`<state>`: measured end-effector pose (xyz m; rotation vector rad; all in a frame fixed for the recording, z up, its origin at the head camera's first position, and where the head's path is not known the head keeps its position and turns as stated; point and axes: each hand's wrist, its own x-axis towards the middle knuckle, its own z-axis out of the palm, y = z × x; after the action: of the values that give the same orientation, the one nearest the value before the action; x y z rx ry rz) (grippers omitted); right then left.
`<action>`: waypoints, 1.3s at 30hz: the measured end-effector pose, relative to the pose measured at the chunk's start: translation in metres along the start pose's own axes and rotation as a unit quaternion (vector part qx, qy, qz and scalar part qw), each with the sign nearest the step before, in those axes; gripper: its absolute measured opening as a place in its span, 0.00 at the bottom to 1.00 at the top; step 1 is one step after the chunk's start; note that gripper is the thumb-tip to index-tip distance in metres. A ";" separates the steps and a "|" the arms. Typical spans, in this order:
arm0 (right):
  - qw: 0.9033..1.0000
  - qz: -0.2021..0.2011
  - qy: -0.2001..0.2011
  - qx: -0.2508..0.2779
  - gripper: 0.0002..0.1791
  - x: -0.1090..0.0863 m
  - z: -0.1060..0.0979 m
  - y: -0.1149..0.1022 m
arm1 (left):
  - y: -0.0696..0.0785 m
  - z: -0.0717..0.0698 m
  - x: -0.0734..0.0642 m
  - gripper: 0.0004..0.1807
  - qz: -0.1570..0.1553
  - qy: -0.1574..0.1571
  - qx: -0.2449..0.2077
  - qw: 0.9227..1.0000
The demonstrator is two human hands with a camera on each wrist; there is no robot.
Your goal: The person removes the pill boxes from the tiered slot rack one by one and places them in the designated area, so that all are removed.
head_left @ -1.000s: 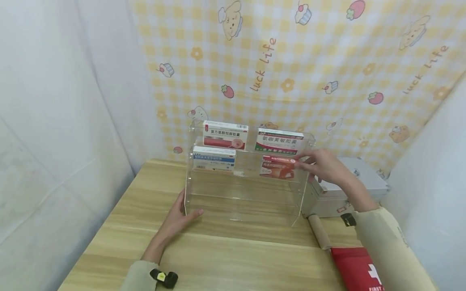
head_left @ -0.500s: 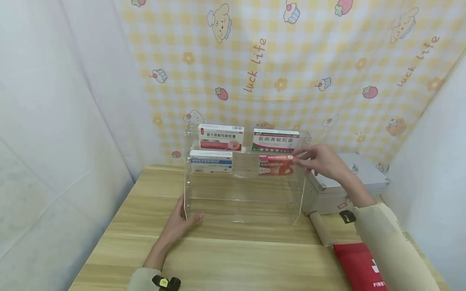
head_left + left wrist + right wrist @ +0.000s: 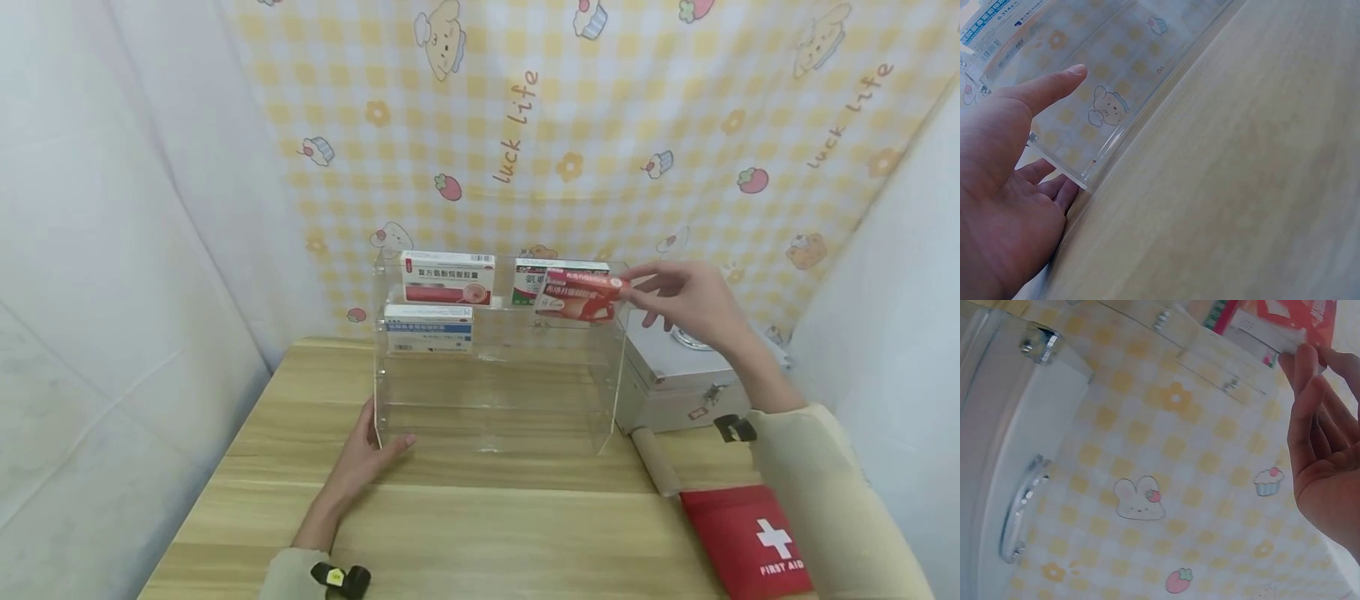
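Note:
My right hand (image 3: pixel 686 300) pinches a red medicine box (image 3: pixel 577 296) by its right end, in front of the rack's upper right. The held box is tilted and overlaps a green-and-white medicine box (image 3: pixel 527 286) on the top tier. A white-and-red medicine box (image 3: pixel 450 279) stands on the top tier's left, with a blue-and-white medicine box (image 3: pixel 429 330) one tier lower. The clear acrylic display rack (image 3: pixel 487 408) stands on the wooden table. At its lower left side, my left hand (image 3: pixel 360 458) holds the side panel, thumb (image 3: pixel 1054 90) in front and fingers (image 3: pixel 1054 184) behind.
A silver metal case (image 3: pixel 675 400) stands right of the rack, under my right forearm. In front of it lie a tan roll (image 3: pixel 655 462) and a red first aid pouch (image 3: pixel 742 533). A yellow checked curtain (image 3: pixel 570 125) hangs close behind the rack.
My right hand has lifted the red medicine box off the second tier, up and slightly right, and it is now tilted. My left hand stays at the rack's side.

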<state>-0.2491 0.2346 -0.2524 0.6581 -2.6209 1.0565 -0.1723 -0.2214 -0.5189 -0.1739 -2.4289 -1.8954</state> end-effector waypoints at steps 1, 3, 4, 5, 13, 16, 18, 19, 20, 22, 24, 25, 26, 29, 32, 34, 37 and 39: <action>1.000 -0.003 0.005 0.010 0.15 -0.001 -0.003 -0.003 | 0.000 0.000 0.000 0.55 0.000 -0.001 0.000 1.000; 1.000 -0.004 0.013 0.025 0.15 -0.005 -0.008 -0.009 | 0.000 0.000 0.001 0.55 0.001 -0.005 0.002 1.000; 0.999 -0.006 0.011 0.034 0.15 -0.007 -0.010 -0.012 | 0.000 0.001 0.001 0.55 0.001 -0.004 0.002 1.000; 0.999 -0.008 0.007 0.041 0.15 -0.010 -0.011 -0.014 | -0.001 0.001 0.002 0.55 0.001 -0.003 0.002 1.000; 0.997 -0.013 -0.069 0.039 0.14 -0.044 -0.002 -0.013 | 0.000 0.000 0.004 0.56 -0.007 -0.005 0.003 1.000; 0.994 -0.010 -0.099 0.045 0.14 -0.061 0.009 -0.007 | 0.005 0.001 0.003 0.56 -0.014 -0.009 -0.003 1.000; 0.991 -0.006 -0.118 0.057 0.13 -0.071 0.017 -0.001 | 0.013 0.000 0.000 0.55 -0.015 -0.014 -0.009 1.000; 0.990 -0.002 -0.129 0.064 0.13 -0.076 0.022 0.002 | 0.017 0.000 -0.001 0.55 -0.014 -0.015 -0.011 1.000; 0.988 0.000 -0.139 0.070 0.13 -0.081 0.027 0.004 | 0.022 0.000 -0.002 0.55 -0.014 -0.017 -0.012 1.000; 0.984 0.001 -0.157 0.083 0.13 -0.091 0.036 0.010 | 0.031 -0.001 -0.004 0.54 -0.013 -0.019 -0.009 1.000; 0.980 0.002 -0.172 0.095 0.12 -0.100 0.046 0.016 | 0.037 -0.002 -0.006 0.54 -0.015 -0.019 -0.006 1.000; 0.978 0.005 -0.180 0.104 0.12 -0.105 0.052 0.019 | 0.038 -0.002 -0.006 0.54 -0.015 -0.018 -0.005 1.000; 0.975 0.005 -0.190 0.113 0.12 -0.109 0.057 0.022 | 0.040 -0.002 -0.007 0.54 -0.016 -0.018 -0.005 1.000; 0.966 0.021 -0.216 0.142 0.12 -0.125 0.075 0.037 | 0.041 -0.002 -0.007 0.53 -0.018 -0.015 -0.005 1.000; 0.955 0.046 -0.241 0.167 0.12 -0.140 0.092 0.054 | 0.039 -0.002 -0.006 0.53 -0.019 -0.016 -0.004 1.000; 0.950 0.054 -0.252 0.177 0.12 -0.147 0.100 0.065 | 0.038 -0.002 -0.006 0.53 -0.019 -0.016 -0.003 1.000; 0.944 0.054 -0.263 0.193 0.13 -0.153 0.109 0.079 | 0.037 -0.002 -0.006 0.53 -0.020 -0.016 -0.004 1.000; 0.940 0.049 -0.268 0.204 0.13 -0.155 0.113 0.086 | 0.037 -0.002 -0.006 0.53 -0.021 -0.014 -0.003 1.000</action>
<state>-0.1626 0.2589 -0.4424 1.0393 -2.9197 1.6839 -0.1622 -0.2152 -0.4838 -0.1514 -2.4647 -1.9309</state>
